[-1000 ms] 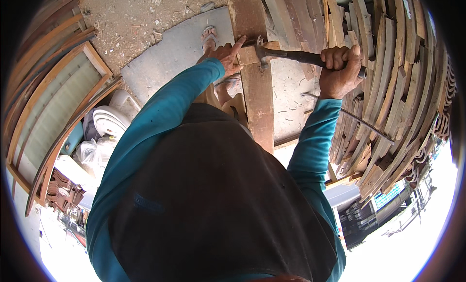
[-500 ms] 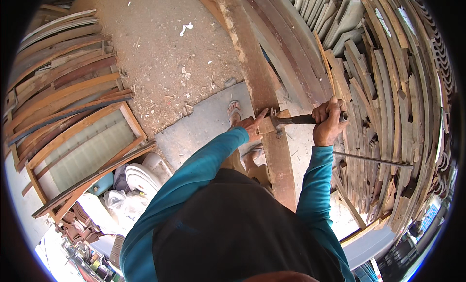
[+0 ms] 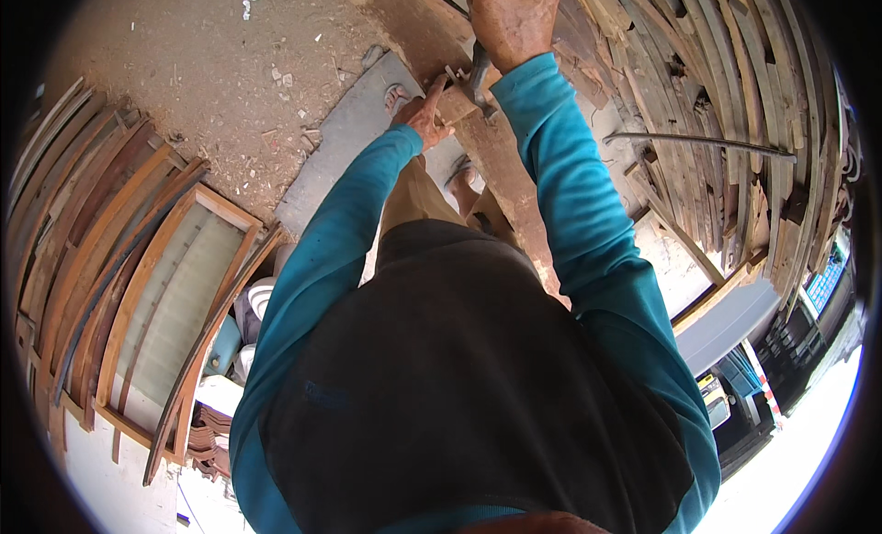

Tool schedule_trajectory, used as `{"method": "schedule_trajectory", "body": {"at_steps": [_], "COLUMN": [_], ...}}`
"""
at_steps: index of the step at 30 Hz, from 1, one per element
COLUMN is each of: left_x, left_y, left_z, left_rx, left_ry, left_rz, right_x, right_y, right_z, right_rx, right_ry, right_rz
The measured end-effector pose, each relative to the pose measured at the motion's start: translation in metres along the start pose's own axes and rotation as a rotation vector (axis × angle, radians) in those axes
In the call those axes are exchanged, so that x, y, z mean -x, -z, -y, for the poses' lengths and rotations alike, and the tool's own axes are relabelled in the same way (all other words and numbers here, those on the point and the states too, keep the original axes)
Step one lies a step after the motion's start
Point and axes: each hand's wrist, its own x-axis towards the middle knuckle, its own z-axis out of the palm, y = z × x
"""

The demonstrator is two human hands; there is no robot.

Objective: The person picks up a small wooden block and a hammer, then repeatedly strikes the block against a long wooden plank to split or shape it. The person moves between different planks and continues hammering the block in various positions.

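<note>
My right hand (image 3: 514, 24), at the top edge of the view, is closed round the handle of a claw hammer (image 3: 480, 74); most of the handle is hidden behind the hand. The hammer's head lies at a small wooden block (image 3: 457, 105) on a long brown plank (image 3: 507, 171). My left hand (image 3: 423, 122) steadies the block from its left side, with the index finger stretched along it close to the hammer head and the thumb at its near edge. Whether the hammer grips a nail is too small to tell.
A long stack of boards (image 3: 726, 84) fills the right, with a thin metal bar (image 3: 703, 143) across it. Wooden frames and planks (image 3: 175, 304) lean at the left. My feet stand beside the plank, near a grey sheet (image 3: 344, 134) on the dirt floor.
My right hand has swung the hammer handle up and to the left, from pointing right to pointing away from me. The left hand stays at the block. The whole view has shifted.
</note>
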Motion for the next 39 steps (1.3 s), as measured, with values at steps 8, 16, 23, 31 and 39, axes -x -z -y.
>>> {"method": "schedule_trajectory", "body": {"at_steps": [8, 16, 23, 31, 39], "left_x": [0.014, 0.010, 0.046, 0.104, 0.083], "left_y": [0.018, 0.015, -0.007, -0.042, -0.115], "left_z": [-0.021, -0.013, -0.032, -0.106, -0.200], "left_rx": [-0.071, -0.004, -0.157, -0.532, -0.172], "left_ry": [0.092, 0.000, -0.130, -0.267, -0.383], "left_rz": [0.123, 0.062, 0.066, 0.107, 0.392], "right_x": [0.012, 0.031, 0.099, 0.190, 0.237], "right_y": [0.006, 0.144, 0.185, 0.139, 0.206], "right_z": [0.000, -0.016, 0.005, 0.099, 0.099], "right_rx": [-0.164, -0.181, -0.376, 0.467, 0.936], "right_ry": [0.001, -0.016, -0.023, -0.048, -0.139], "right_rz": [0.066, -0.066, -0.173, 0.108, 0.194]}}
